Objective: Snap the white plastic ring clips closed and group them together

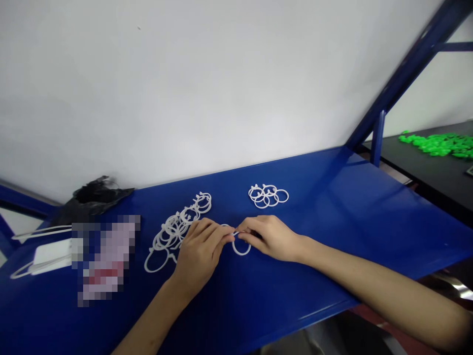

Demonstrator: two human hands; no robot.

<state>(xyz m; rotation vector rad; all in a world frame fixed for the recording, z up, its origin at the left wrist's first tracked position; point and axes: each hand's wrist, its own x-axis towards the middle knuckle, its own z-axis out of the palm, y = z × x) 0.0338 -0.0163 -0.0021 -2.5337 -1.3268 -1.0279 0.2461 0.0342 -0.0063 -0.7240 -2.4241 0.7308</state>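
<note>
Bare left hand (197,254), bare right hand (272,239), slim uncovered forearms (360,276)

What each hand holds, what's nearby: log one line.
left hand: pinching white ring; right hand: pinching same ring; beside left hand: larger ring heap; beyond right hand: smaller ring cluster; surface: blue table

At the blue worktop (318,197), the left hand (199,251) and right hand (271,238) pinch a white ring (242,254) at their fingertips. Left of that ring lies a heap of rings (170,231); beyond the ring, a small cluster (268,197). Far left of the ring is a black bag (86,202); far right, green pieces (439,145).
</note>
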